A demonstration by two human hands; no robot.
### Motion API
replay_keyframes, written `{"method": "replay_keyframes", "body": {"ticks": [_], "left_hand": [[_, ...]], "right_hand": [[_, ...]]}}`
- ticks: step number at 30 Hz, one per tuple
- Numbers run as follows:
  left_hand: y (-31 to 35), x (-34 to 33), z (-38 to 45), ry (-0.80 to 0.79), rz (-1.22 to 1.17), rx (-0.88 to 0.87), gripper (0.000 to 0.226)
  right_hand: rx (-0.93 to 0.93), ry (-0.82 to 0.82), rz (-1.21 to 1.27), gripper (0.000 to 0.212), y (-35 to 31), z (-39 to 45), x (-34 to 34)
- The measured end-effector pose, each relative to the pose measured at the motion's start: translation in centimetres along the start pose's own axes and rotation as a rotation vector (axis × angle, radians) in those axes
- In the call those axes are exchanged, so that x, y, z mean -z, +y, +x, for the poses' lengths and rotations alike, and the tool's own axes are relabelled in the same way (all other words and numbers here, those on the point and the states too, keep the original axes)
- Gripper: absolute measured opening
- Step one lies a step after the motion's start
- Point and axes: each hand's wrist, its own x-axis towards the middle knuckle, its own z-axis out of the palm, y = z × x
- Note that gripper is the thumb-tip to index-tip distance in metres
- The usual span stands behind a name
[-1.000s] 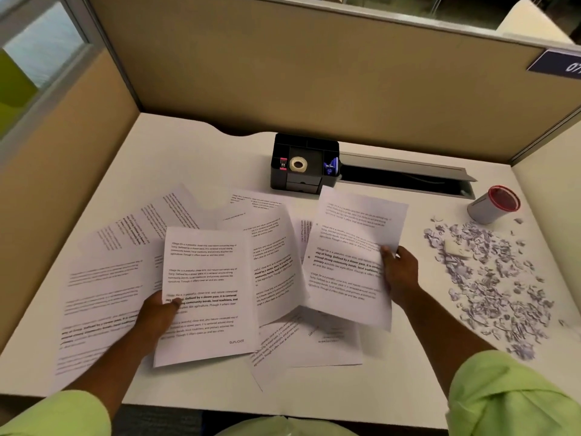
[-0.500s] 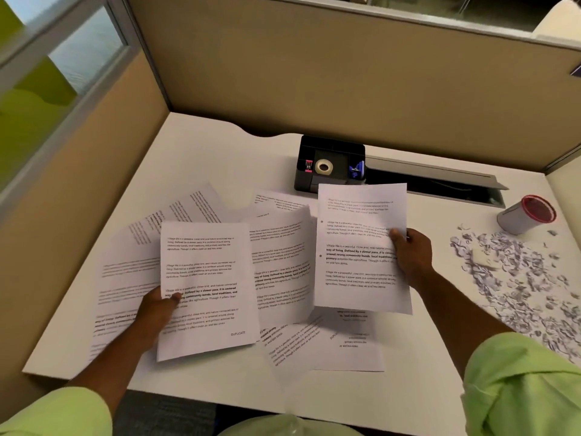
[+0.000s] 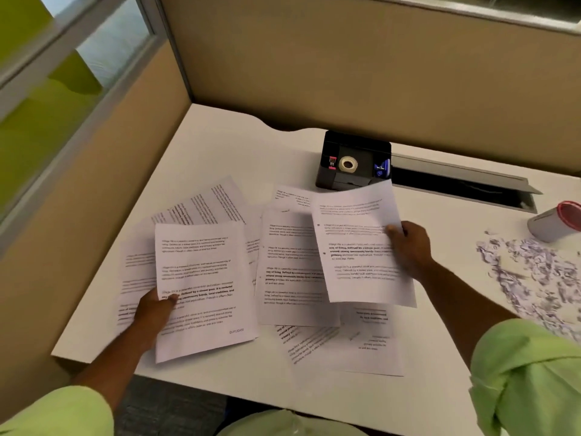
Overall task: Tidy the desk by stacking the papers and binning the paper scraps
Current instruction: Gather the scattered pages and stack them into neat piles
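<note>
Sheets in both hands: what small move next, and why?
Probably bring the right hand across and lay its sheet onto the sheet that the left hand holds. Each hand pinches one page, other papers lie loose on the desk, and no stack exists yet.

A black desk organiser [image 3: 353, 160] is set at the back of the white bench [image 3: 220, 146], against the beige partition [image 3: 345, 64]. A roll of tape [image 3: 348, 164] is held in its middle compartment. A grey cable slot [image 3: 462, 184] is cut into the bench just beside it. A window [image 3: 63, 58] is seen at the left.
</note>
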Motion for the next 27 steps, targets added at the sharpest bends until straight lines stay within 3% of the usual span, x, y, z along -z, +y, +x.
{"method": "replay_keyframes", "body": {"ticks": [6,9,15,18,22,27], "left_hand": [[-0.2,-1.1,-0.4,-0.013,0.032,0.044,0.036],[-0.8,-1.2,-0.2,-0.026,0.040,0.053,0.036],[-1.9,-1.6,-0.2,-0.040,0.040,0.049,0.036],[-2.0,-1.5,-0.1,-0.063,0.052,0.047,0.036],[-2.0,-1.3,-0.1,-0.078,0.055,0.043,0.037],[-2.1,-0.8,0.1,-0.121,0.022,0.035,0.036]], "right_hand": [[-0.152,-0.106,0.028,0.026,1.2,-3.7,-6.7],[-0.205,-0.077,0.024,0.037,0.4,-5.1,-9.6],[-0.317,-0.066,-0.261,0.122,-3.1,-8.4,-13.5],[-0.313,-0.094,-0.387,0.141,-3.6,-9.5,-14.8],[-0.321,-0.121,-0.357,0.136,-3.7,-9.0,-15.1],[-0.363,-0.170,-0.142,0.102,-3.5,-8.3,-14.7]]}}
